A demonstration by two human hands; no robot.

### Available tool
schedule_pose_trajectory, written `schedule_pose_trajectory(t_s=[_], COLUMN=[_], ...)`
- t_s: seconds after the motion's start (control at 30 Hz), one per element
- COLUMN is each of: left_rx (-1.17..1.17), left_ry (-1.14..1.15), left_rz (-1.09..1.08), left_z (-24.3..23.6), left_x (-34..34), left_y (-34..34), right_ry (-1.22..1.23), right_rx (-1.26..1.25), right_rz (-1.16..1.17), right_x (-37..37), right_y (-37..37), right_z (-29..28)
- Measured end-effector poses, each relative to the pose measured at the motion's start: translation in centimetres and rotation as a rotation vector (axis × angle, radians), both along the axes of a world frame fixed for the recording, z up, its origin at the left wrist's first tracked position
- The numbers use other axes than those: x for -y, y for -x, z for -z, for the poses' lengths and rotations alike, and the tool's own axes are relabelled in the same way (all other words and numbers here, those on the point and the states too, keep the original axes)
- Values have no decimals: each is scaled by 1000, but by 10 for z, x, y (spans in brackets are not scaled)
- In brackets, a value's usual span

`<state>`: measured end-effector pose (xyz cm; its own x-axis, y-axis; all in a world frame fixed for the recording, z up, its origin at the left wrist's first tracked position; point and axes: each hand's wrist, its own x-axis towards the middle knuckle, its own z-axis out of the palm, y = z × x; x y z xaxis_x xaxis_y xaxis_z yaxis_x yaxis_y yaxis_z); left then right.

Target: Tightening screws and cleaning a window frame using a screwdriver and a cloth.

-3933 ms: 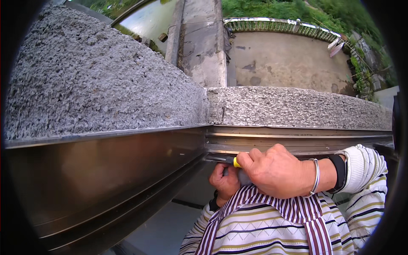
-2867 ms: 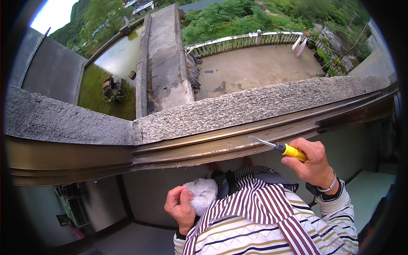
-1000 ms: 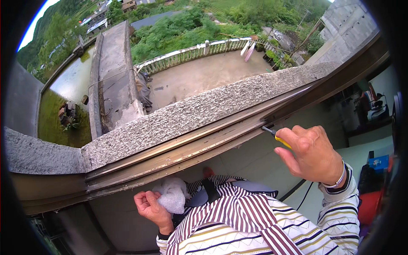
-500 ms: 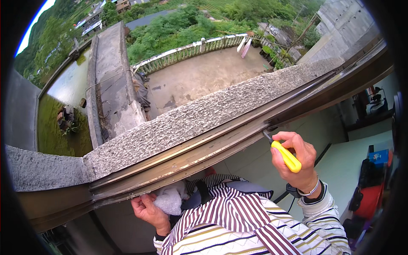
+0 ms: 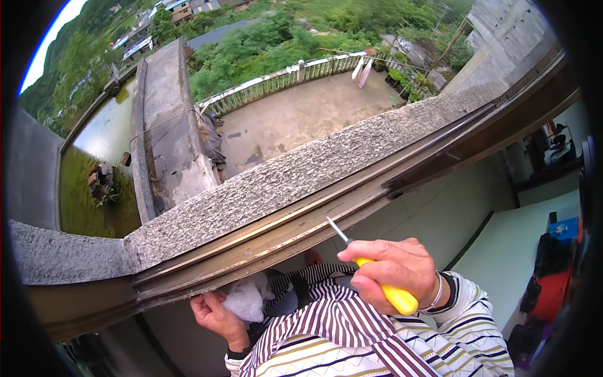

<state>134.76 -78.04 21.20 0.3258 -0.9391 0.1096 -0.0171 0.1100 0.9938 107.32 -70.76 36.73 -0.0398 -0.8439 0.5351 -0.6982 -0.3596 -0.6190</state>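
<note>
At the bottom of my feed, a brown-and-white striped apron (image 5: 333, 308) over a striped knit top (image 5: 461, 327), both worn by the person. Right hand (image 5: 399, 273) is wrapped round the yellow handle of a screwdriver-like tool (image 5: 400, 300), butt end sticking out below the fist, metal shank aimed up and left. I see its tip over the inner edge of the window track (image 5: 264, 234); can't tell if it touches. Silver bangle (image 5: 433, 296) on that wrist.

Left hand (image 5: 218, 317) has bent fingers, tips at the track's lower edge, just beside a white fuzzy cloth (image 5: 246, 300). I can't tell whether it grips the cloth or anything else.

Brown metal track runs diagonally, scuffed and dirty along its ribs; dark brown frame section (image 5: 480, 139) at its right end. Past that, rough grey ledge (image 5: 270, 182).

Farther out I get a wet concrete yard (image 5: 314, 113), concrete walkway (image 5: 164, 119) left of it, greenish pond (image 5: 103, 135) beyond the walkway, white balustrade (image 5: 301, 72) on the yard's far side, then greenery (image 5: 264, 53).
</note>
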Motion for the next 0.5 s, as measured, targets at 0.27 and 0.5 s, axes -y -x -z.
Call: schedule_pose_trajectory(t_s=[0.27,0.5], left_rx=[207,778], left_ry=[16,-349], left_rz=[153,782], left_z=[8,54], left_x=[-20,-43], left_y=[-7,-57], right_ry=[-100,-79], right_rx=[-123,-375], right_rz=[386,356], right_x=[-12,9], right_y=[31,17], right_z=[10,23])
